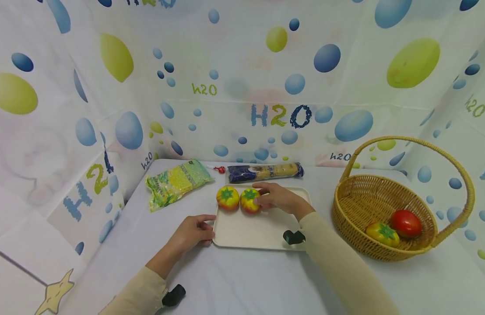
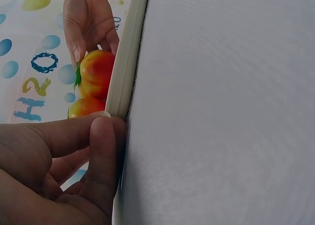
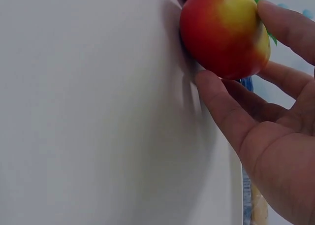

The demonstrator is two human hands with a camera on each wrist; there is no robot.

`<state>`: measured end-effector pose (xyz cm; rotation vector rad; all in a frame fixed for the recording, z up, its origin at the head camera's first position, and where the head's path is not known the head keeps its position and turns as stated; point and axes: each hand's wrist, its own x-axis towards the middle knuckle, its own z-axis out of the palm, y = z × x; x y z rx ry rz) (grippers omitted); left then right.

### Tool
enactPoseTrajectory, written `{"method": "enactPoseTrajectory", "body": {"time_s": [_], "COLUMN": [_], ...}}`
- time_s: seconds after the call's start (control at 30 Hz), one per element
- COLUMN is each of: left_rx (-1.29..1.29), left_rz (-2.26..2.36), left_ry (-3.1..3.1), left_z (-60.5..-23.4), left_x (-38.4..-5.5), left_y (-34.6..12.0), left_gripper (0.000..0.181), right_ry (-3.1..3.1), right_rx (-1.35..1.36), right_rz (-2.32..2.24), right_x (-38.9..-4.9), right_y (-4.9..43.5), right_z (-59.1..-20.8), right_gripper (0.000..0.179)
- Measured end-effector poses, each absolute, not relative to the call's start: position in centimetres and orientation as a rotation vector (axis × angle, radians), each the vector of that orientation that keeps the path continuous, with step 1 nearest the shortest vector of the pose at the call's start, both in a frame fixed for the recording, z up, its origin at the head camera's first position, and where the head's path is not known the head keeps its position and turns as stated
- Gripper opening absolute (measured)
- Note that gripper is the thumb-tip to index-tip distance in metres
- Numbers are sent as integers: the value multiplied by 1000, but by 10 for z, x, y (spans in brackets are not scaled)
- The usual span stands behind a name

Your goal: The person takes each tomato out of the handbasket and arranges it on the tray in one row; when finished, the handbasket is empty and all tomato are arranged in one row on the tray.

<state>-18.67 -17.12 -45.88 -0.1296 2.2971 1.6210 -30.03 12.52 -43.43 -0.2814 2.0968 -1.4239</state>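
On the cream tray [image 1: 250, 234] two yellow-red tomatoes with green leafy tops sit side by side, the left tomato [image 1: 228, 199] and the right tomato [image 1: 249, 202]. My left hand [image 1: 193, 234] pinches the tray's left rim between thumb and forefinger, plain in the left wrist view. Around the right tomato's right side is my right hand [image 1: 279, 199]. In the right wrist view, its forefinger reaches the tomato [image 3: 224, 35] near the leafy top, while the thumb lies close beside the tomato with a small gap visible. Its other fingers spread loosely.
A wicker basket [image 1: 345, 214] with a tall handle stands at right, holding a red tomato [image 1: 406, 223] and a yellow-red one [image 1: 382, 234]. Behind the tray lie a pasta packet [image 1: 266, 172], a small red-wrapped item [image 1: 219, 169] and a green-yellow bag [image 1: 179, 183].
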Motion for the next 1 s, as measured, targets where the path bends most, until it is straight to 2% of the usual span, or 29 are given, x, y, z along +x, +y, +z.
{"method": "enactPoseTrajectory", "body": {"time_s": [0.53, 0.83, 1.0], "left_rx": [-133, -113, -111], "left_rz": [1612, 1615, 1621], "left_ry": [2303, 2301, 2292], "left_z": [-460, -457, -456], "left_x": [-190, -189, -187], "left_y": [-170, -170, -170], "left_gripper": [54, 55, 55], "right_ry": [2162, 2245, 2329], "right_rx": [-350, -482, -391], "right_rz": [-1371, -1369, -1415], "right_x": [-291, -261, -238], "right_y": [147, 192, 230], "right_z": [-417, -378, -356], "right_gripper": [69, 71, 72]}}
